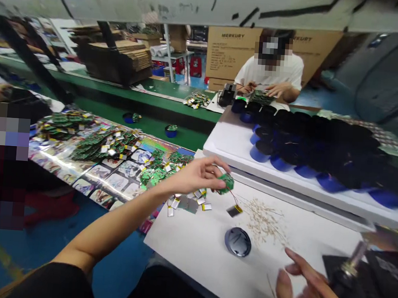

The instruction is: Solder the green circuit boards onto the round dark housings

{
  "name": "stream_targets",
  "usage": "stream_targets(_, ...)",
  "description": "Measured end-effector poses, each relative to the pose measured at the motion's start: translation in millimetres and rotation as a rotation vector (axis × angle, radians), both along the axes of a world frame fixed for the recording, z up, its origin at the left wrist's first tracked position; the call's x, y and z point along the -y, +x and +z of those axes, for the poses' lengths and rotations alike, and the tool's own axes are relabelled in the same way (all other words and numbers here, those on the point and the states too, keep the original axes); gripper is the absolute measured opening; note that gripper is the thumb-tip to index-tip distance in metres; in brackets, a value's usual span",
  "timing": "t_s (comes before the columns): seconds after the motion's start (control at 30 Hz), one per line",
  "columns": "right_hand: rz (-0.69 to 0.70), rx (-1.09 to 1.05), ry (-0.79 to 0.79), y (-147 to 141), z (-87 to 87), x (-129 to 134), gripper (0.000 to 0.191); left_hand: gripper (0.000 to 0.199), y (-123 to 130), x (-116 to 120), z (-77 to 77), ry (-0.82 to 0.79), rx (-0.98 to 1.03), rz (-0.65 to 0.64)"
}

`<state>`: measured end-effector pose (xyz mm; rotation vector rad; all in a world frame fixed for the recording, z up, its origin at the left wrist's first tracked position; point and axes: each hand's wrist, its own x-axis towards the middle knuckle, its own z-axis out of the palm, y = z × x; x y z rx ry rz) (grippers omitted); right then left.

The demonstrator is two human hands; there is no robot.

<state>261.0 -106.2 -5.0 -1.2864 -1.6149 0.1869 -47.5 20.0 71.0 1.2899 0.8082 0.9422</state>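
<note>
My left hand (pixel 208 176) pinches a small green circuit board (pixel 226 183) above the white work surface. A flat silver battery (pixel 234 210) with a yellow end hangs from the board by thin red and black wires. Below the battery sits a round dark-blue cup-like housing (pixel 238 242) with a glossy dark inside. My right hand (pixel 303 290) is blurred at the lower right, thumb and forefinger apart. Right beside it is a black screwdriver-like tool (pixel 349 268) with a metal collar; whether the hand touches it I cannot tell.
Loose boards with batteries (pixel 159 173) heap up left of my hand. Thin pale stalk-like bits (pixel 265 221) lie scattered on the white surface. Rows of blue housings (pixel 280 161) fill a white foam tray (pixel 226 146). A co-worker (pixel 268 76) handles boards across the green conveyor (pixel 194 126).
</note>
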Motion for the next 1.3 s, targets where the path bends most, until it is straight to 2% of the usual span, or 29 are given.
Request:
stream_targets(0.07,0.029,0.038,0.175,-14.1,5.3,-13.6,0.029,0.049,36.7,4.4,-16.0,-0.054,0.068,-0.101)
stream_targets(0.13,0.102,-0.016,0.268,-24.7,4.7,-25.8,0.054,0.048,66.4,10.7,-29.4,-0.099,0.115,-0.178)
stream_targets(0.2,0.154,-0.003,0.253,-31.0,1.8,-34.0,0.065,0.049,86.1,16.9,-37.6,-0.141,0.137,-0.23)
stream_targets(0.3,0.169,0.027,0.218,-32.4,-1.9,-37.8,0.069,0.051,97.9,22.4,-42.1,-0.202,0.154,-0.267)
stream_targets(0.53,0.27,0.131,0.175,-22.4,1.8,-33.6,0.073,0.058,89.1,23.6,-48.5,-0.248,0.06,-0.28)
stream_targets(0.63,0.319,0.193,0.181,-20.2,7.5,-34.4,0.072,0.055,78.3,22.4,-45.3,-0.229,-0.005,-0.32)
stream_targets(0.7,0.322,0.214,0.208,-16.8,11.5,-34.5,0.069,0.045,67.5,18.9,-40.0,-0.122,-0.076,-0.386)
stream_targets(0.8,0.269,0.195,0.202,-6.9,17.0,-31.5,0.066,0.03,50.3,11.6,-35.0,0.192,-0.291,-0.475)
stream_targets(0.83,0.238,0.182,0.183,-2.6,18.5,-29.6,0.066,0.03,46.2,9.9,-35.7,0.288,-0.36,-0.493)
stream_targets(0.9,0.174,0.174,0.143,5.7,20.3,-25.2,0.065,0.043,42.7,9.6,-41.1,0.413,-0.432,-0.55)
stream_targets(0.97,0.133,0.177,0.117,12.2,19.5,-21.1,0.065,0.058,45.5,13.3,-50.0,0.465,-0.423,-0.62)
stream_targets(1.0,0.128,0.173,0.108,14.4,17.8,-19.4,0.065,0.059,48.6,16.2,-54.8,0.485,-0.408,-0.637)
stream_targets(1.07,0.134,0.154,0.103,16.5,12.1,-17.1,0.067,0.049,56.0,22.0,-63.3,0.527,-0.414,-0.619)
stream_targets(1.13,0.146,0.137,0.103,16.3,4.3,-15.6,0.07,0.043,61.9,26.3,-69.0,0.578,-0.493,-0.516)
stream_targets(1.23,0.146,0.143,0.089,13.6,-7.1,-14.3,0.068,0.056,62.8,27.3,-70.2,0.61,-0.657,-0.334)
stream_targets(1.3,0.146,0.156,0.08,10.9,-12.7,-14.3,0.066,0.055,58.7,24.4,-66.6,0.594,-0.677,-0.308)
